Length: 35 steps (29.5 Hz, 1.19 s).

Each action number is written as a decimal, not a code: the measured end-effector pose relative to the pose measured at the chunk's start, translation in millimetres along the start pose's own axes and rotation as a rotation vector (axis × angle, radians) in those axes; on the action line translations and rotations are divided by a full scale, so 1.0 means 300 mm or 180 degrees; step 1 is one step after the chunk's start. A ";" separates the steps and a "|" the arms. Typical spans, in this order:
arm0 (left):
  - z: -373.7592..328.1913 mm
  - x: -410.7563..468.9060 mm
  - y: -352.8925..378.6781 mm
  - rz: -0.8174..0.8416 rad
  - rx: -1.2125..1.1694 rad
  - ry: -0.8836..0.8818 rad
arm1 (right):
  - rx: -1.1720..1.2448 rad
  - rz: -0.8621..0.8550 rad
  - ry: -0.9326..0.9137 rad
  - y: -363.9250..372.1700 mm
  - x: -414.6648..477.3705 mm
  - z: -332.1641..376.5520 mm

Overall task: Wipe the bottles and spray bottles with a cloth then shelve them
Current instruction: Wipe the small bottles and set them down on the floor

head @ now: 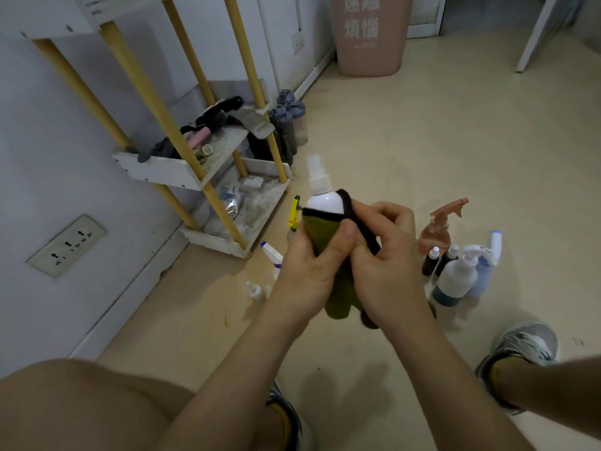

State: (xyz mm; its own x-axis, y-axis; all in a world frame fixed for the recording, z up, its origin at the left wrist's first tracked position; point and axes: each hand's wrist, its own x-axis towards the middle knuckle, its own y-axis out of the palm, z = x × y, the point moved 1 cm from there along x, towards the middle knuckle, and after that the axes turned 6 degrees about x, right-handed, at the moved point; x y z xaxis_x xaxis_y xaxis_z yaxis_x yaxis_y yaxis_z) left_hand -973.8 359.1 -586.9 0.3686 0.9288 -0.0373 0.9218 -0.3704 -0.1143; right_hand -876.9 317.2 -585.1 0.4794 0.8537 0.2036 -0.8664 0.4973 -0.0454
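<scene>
A white spray bottle [323, 198] with a white pump top is held upright in mid-air, wrapped in a green cloth [320, 231] with a black edge. My left hand [305, 265] grips the cloth-covered body of the bottle. My right hand [387, 265] pinches the cloth's black edge against the bottle's right side. On the floor to the right stand a pink trigger sprayer [437, 229], two small dark bottles [437, 260], a white pump bottle [455, 279] and a bluish spray bottle [487, 265]. The wooden-post shelf [208, 177] stands at the left.
More spray bottles lie on the floor behind my left hand: one yellow-green [295, 212], one white with blue tip [272, 255], one clear [255, 291]. Grey flasks [289, 125] stand beside the cluttered shelf. A pink bin [370, 37] is at the back. My shoes [520, 349] are below.
</scene>
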 end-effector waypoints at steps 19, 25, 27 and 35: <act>-0.081 -0.024 -0.010 -0.0961 0.2732 0.0753 | -0.1173 -0.0291 -0.0909 -0.048 0.012 0.036; -0.092 -0.035 -0.013 -0.1092 0.3603 0.1080 | -0.1449 -0.0014 -0.0645 -0.085 0.023 0.102; -0.109 -0.040 -0.019 -0.1047 0.3725 0.1126 | -0.1553 0.0106 -0.0426 -0.098 0.028 0.130; -0.133 -0.030 -0.041 -0.0419 0.3403 0.0384 | -0.2925 0.0708 -0.0472 -0.158 0.060 0.191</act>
State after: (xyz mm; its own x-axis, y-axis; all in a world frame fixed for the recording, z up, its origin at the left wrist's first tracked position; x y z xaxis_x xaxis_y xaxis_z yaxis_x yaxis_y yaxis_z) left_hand -983.7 354.9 -545.6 0.3377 0.9323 0.1299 0.3948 -0.0150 -0.9187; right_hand -835.3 300.0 -523.1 0.2397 0.9463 0.2168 -0.4565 0.3070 -0.8351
